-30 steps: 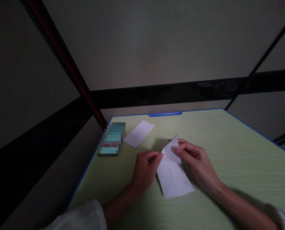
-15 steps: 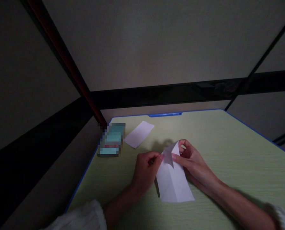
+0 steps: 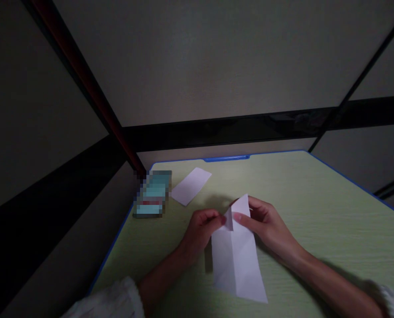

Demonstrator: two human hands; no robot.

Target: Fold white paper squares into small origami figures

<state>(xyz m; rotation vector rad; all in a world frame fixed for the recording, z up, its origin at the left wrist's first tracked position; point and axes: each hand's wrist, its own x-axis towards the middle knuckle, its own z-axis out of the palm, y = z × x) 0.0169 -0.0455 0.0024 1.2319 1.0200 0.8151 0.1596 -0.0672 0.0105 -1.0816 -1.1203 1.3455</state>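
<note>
A white sheet of paper [image 3: 241,260] with a crease down its middle is held between my hands above the table. My left hand [image 3: 201,229] pinches its upper left edge, thumb against a small folded flap. My right hand [image 3: 268,223] grips the upper right part, with the thumb lying on the front and the other fingers partly hidden behind the sheet. The top of the paper comes to a slanted point, and its lower end hangs toward me.
A pale green table [image 3: 316,212] with a blue edge lies under my hands. A smaller white paper piece [image 3: 192,185] rests at the back left, beside a phone [image 3: 153,194] with a blurred screen. A blue strip [image 3: 226,158] sits on the far edge, in front of a panelled wall [image 3: 223,66].
The paper has tilted so that more of its front faces me, its lower end reaching closer. My right thumb has moved left across the sheet, and the flap looks narrower.
</note>
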